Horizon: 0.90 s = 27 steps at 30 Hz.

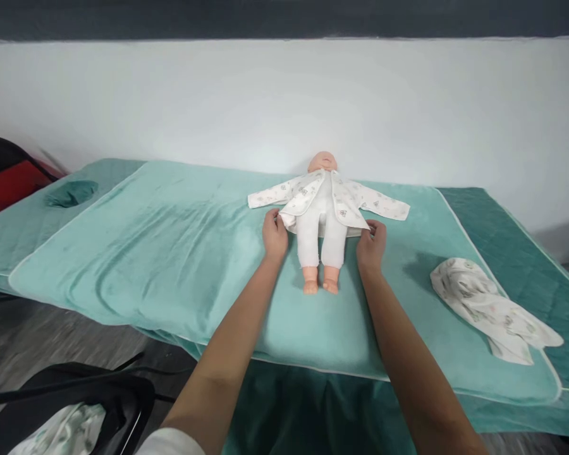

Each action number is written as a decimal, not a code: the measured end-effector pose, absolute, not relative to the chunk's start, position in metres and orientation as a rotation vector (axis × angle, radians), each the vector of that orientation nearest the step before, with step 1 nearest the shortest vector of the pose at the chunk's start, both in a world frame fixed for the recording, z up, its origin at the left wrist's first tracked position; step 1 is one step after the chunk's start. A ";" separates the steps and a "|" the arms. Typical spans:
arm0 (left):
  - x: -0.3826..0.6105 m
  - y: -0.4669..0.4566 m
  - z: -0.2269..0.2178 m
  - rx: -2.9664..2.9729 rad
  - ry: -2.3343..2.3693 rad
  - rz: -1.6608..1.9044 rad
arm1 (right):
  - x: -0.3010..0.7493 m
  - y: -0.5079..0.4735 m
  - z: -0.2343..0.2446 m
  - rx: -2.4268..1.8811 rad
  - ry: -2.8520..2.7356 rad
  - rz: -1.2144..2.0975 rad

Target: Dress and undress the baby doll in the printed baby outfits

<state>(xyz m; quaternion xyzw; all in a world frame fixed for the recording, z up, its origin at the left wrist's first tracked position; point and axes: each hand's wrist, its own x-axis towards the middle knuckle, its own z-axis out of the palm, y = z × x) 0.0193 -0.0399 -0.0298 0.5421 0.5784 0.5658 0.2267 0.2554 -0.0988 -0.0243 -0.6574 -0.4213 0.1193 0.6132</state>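
A baby doll lies on its back on the green bed cover, head toward the wall and bare feet toward me. It wears a white body and leg suit. Over that is a white printed baby jacket, its front hanging apart and both sleeves spread sideways. My left hand pinches the jacket's lower hem at the doll's left-hand side in view. At the opposite lower corner, my right hand is closed on the hem as well. Some of my fingertips are hidden by the cloth.
A crumpled white printed cloth lies on the bed to the right. At lower left stands a black chair with another printed cloth on it. A white wall rises behind the bed. A red and black item is at far left.
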 end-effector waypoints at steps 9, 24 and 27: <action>0.024 -0.047 -0.027 1.968 1.485 1.584 | 0.252 -0.098 -0.024 -1.354 -1.281 0.109; 0.024 -0.033 -0.032 1.613 1.513 1.506 | 0.254 -0.089 -0.016 -1.419 -0.925 0.407; 0.024 -0.036 -0.029 1.793 1.444 1.555 | 0.255 -0.087 -0.018 -1.434 -0.908 0.397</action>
